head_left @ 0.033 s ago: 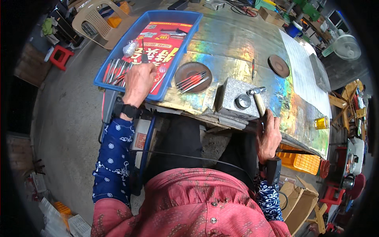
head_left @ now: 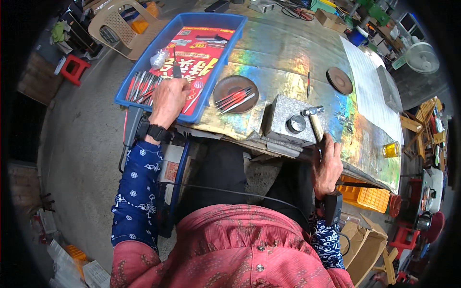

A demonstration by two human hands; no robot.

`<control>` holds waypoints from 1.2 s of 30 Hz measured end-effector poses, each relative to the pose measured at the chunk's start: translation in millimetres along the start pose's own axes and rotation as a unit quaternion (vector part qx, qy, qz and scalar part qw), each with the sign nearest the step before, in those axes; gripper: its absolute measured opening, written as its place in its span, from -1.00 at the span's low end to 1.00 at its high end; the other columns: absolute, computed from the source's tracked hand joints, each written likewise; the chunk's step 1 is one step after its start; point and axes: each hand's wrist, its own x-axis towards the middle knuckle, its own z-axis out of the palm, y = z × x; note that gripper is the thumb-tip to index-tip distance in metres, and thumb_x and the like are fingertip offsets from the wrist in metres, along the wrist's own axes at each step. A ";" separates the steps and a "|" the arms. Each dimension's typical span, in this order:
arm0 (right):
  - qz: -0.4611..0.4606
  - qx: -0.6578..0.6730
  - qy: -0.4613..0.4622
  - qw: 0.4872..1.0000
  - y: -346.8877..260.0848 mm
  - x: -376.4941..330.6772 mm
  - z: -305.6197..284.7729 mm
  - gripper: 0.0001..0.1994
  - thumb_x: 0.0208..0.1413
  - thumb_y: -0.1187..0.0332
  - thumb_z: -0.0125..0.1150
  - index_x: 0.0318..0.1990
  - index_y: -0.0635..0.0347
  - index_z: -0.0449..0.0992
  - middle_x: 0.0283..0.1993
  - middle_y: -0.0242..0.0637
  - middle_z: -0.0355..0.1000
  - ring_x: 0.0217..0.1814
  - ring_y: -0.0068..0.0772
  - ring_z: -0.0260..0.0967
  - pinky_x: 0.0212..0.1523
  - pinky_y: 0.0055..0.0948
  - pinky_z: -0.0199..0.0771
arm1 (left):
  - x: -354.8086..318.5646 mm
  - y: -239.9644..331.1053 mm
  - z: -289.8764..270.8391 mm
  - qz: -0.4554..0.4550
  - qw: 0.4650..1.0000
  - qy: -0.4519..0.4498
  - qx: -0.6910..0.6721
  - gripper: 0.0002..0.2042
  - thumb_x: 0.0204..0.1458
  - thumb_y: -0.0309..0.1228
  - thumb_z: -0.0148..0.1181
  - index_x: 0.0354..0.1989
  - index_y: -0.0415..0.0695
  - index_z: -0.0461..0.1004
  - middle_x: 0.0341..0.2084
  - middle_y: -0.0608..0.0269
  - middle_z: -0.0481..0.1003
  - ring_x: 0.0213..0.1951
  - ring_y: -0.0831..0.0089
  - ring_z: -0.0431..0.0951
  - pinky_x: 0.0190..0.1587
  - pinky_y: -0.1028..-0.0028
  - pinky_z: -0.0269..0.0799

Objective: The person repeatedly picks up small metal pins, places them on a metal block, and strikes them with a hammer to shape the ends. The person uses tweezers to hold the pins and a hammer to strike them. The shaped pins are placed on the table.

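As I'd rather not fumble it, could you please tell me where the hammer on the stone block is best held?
Probably by its pale handle, coming from the near side with the right hand. The hammer lies with its metal head at the far end on the stone block, and its slim handle points back toward that hand.

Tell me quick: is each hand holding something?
Left hand: curled over blue plastic tray; hold cannot be told.
Right hand: by wooden-handled metal hammer; grip unclear.

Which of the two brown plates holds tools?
The plate beside the blue tray: thin tools, some red, lie on it; the plate by the white sheet has none.
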 end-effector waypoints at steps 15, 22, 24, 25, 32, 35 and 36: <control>0.002 -0.006 -0.007 1.000 -2.5 1.2 -3.9 -0.56 0.12 0.43 0.15 0.18 0.12 0.31 -0.21 -0.05 0.29 -0.28 0.13 0.37 -0.35 -0.06 0.39 | 19.5 -14.5 27.0 0.037 0.983 -0.150 0.095 -0.85 -0.13 -0.56 0.15 -0.39 -0.40 0.53 -0.35 -0.34 0.51 -0.23 -0.18 0.56 -0.19 0.05 0.49; 0.003 -0.013 -0.036 0.999 -6.1 9.8 -19.4 -0.59 0.07 0.27 0.26 0.06 0.18 0.40 -0.29 -0.11 0.36 -0.30 0.00 0.39 -0.35 -0.19 0.42 | 22.9 -30.6 41.1 0.051 0.993 -0.090 0.059 -0.79 -0.22 -0.45 0.26 -0.48 -0.38 0.47 -0.45 -0.31 0.46 -0.30 -0.22 0.50 -0.25 0.03 0.40; -0.002 0.021 -0.041 0.999 -0.9 16.7 -25.9 -0.62 0.08 0.21 0.25 0.01 0.21 0.43 -0.33 -0.08 0.39 -0.29 0.03 0.40 -0.32 -0.13 0.40 | 23.5 -34.5 41.4 0.053 0.993 -0.091 0.043 -0.79 -0.22 -0.46 0.26 -0.46 -0.36 0.45 -0.44 -0.31 0.46 -0.28 -0.22 0.49 -0.25 0.03 0.37; 0.026 0.044 -0.057 0.997 3.6 20.5 -29.9 -0.63 0.09 0.21 0.24 -0.02 0.22 0.45 -0.34 -0.06 0.40 -0.30 0.06 0.41 -0.33 -0.12 0.40 | 24.1 -36.2 40.4 0.039 0.992 -0.111 0.035 -0.79 -0.21 -0.47 0.25 -0.44 -0.36 0.46 -0.43 -0.31 0.46 -0.27 -0.22 0.49 -0.25 0.02 0.37; 0.103 0.019 -0.074 0.992 63.9 43.6 -18.4 -0.75 0.10 0.30 0.19 -0.12 0.24 0.52 -0.29 0.01 0.44 -0.25 0.10 0.43 -0.25 -0.08 0.41 | 22.6 -31.1 31.9 0.024 0.997 -0.075 0.026 -0.81 -0.16 -0.48 0.20 -0.37 -0.33 0.47 -0.43 -0.22 0.49 -0.30 -0.15 0.51 -0.27 0.09 0.39; 0.086 -0.014 -0.057 0.995 91.3 49.7 -1.4 -0.76 0.09 0.32 0.24 -0.13 0.23 0.53 -0.35 -0.09 0.42 -0.34 -0.08 0.43 -0.29 -0.20 0.39 | 21.9 -26.9 28.8 0.022 0.997 -0.053 0.046 -0.84 -0.11 -0.50 0.20 -0.35 -0.30 0.49 -0.42 -0.21 0.49 -0.30 -0.12 0.53 -0.28 0.11 0.40; 0.088 -0.019 -0.058 0.994 98.5 51.5 3.4 -0.77 0.08 0.33 0.23 -0.13 0.22 0.53 -0.34 -0.08 0.42 -0.32 -0.05 0.43 -0.27 -0.19 0.40 | 21.7 -26.0 27.8 0.016 0.998 -0.045 0.041 -0.84 -0.08 -0.50 0.20 -0.32 -0.30 0.49 -0.42 -0.20 0.50 -0.30 -0.12 0.53 -0.27 0.13 0.41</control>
